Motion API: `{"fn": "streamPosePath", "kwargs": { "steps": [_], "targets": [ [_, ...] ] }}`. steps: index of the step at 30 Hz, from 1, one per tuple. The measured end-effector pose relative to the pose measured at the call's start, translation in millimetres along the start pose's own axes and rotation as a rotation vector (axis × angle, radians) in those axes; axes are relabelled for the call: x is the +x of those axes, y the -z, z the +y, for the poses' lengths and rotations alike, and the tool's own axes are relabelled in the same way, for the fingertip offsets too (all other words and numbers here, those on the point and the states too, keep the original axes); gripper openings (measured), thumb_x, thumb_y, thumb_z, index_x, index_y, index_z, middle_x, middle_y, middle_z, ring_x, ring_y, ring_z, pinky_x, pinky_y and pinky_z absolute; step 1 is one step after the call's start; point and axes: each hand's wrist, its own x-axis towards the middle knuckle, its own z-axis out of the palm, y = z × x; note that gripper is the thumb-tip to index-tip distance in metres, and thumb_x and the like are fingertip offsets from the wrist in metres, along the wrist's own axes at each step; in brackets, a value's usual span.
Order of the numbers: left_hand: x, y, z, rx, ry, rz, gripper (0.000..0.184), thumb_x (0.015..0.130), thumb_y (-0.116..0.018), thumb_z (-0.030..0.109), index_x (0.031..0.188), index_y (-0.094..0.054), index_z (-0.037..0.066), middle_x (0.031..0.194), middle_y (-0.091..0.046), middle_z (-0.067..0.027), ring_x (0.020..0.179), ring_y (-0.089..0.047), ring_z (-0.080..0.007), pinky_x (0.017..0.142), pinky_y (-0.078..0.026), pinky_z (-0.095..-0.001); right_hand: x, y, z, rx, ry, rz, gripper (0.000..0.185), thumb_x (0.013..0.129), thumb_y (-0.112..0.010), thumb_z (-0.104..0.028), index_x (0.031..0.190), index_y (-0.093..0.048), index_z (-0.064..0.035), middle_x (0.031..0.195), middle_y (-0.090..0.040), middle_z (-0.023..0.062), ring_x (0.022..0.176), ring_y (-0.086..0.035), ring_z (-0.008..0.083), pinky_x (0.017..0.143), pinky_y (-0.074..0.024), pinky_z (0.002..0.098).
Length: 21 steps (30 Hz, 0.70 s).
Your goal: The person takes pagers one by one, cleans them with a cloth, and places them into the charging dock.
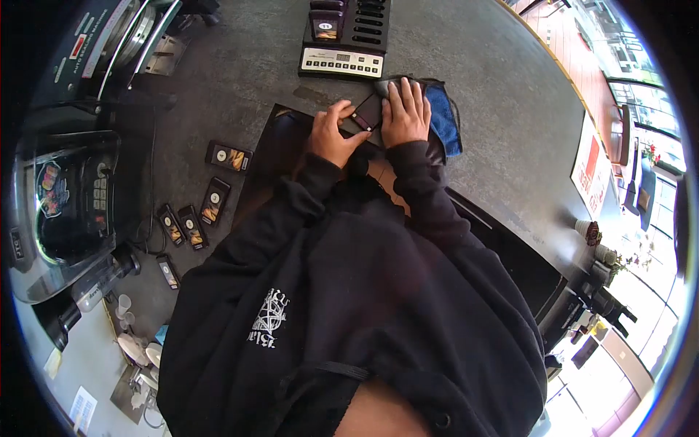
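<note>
A dark restaurant pager [368, 111] lies at the counter's near edge between my two hands. My left hand [333, 137] holds its near left end between thumb and fingers. My right hand [406, 113] rests with its fingers stretched out flat, pressing on a black and blue cloth [443, 120] beside the pager. Part of the cloth and the pager's right side are hidden under that hand. Just beyond stands a pager charging base [342, 63] with a keypad and small display, several pagers [326, 26] slotted into its left row.
Several loose pagers [215, 201] lie on the grey counter [502, 138] to the left. A sealing machine [109, 44] and another machine with a keypad [69, 211] stand at the far left. A red and white sign [591, 167] sits at the right edge.
</note>
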Motion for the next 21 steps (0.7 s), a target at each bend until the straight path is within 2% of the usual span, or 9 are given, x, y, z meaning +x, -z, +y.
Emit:
{"fn": "streamPosePath", "kwargs": {
  "steps": [6,9,15,17,18,21],
  "targets": [
    [1,-2,2,-0.048,0.091,0.014,0.062,0.058,-0.083,0.02,0.11,-0.051,0.009,0.1,-0.064,-0.0051,0.088,-0.057,-0.0225,0.077,-0.048,-0.0326,-13,8,-14,0.036,0.06,-0.126,0.043,0.091,-0.047,-0.021,0.131,-0.045,-0.0072,0.14,-0.037,0.0092,0.133,-0.028,0.0328,0.107,-0.0225,0.0463],
    [0,-1,0,-0.021,0.057,0.013,0.06,0.06,-0.082,0.018,0.11,-0.051,0.009,0.1,-0.064,-0.0067,0.087,-0.058,-0.0225,0.076,-0.048,-0.0323,-17,12,-18,0.058,0.102,-0.189,0.043,0.091,-0.047,-0.021,0.131,-0.045,-0.0073,0.14,-0.038,0.0086,0.133,-0.028,0.0319,0.107,-0.0233,0.0458],
    [-2,-3,0,-0.066,0.16,0.024,0.06,0.06,-0.082,0.017,0.11,-0.049,0.007,0.1,-0.063,-0.0102,0.087,-0.061,-0.0235,0.076,-0.049,-0.0318,-23,20,-21,0.232,0.199,-0.171,0.037,0.087,-0.051,-0.01,0.124,-0.052,-0.0093,0.131,-0.048,0.006,0.13,-0.036,0.0264,0.104,-0.0298,0.0453],
    [-3,-7,-3,-0.116,0.143,0.069,0.06,0.058,-0.081,0.016,0.109,-0.049,0.008,0.098,-0.064,-0.0076,0.089,-0.058,-0.0257,0.078,-0.047,-0.0337,-25,23,-18,0.282,0.243,-0.231,0.035,0.086,-0.052,-0.008,0.121,-0.054,-0.0098,0.129,-0.05,0.0052,0.128,-0.039,0.026,0.103,-0.0311,0.0446],
    [-3,-9,-3,-0.167,0.126,0.118,0.06,0.057,-0.081,0.015,0.108,-0.049,0.009,0.097,-0.064,-0.0051,0.091,-0.055,-0.0278,0.079,-0.046,-0.0357,-25,23,-15,0.313,0.27,-0.237,0.037,0.081,-0.054,-0.008,0.118,-0.056,-0.0099,0.13,-0.05,0.0046,0.128,-0.039,0.0247,0.104,-0.0314,0.0439],
    [-3,-8,-5,-0.137,0.047,0.093,0.06,0.058,-0.08,0.015,0.109,-0.048,0.009,0.097,-0.064,-0.005,0.093,-0.055,-0.0294,0.08,-0.045,-0.0362,-29,29,-8,0.361,0.298,-0.281,0.032,0.084,-0.054,-0.005,0.115,-0.057,-0.0096,0.127,-0.053,0.0041,0.127,-0.041,0.0237,0.102,-0.0334,0.0437]
  ]
}}
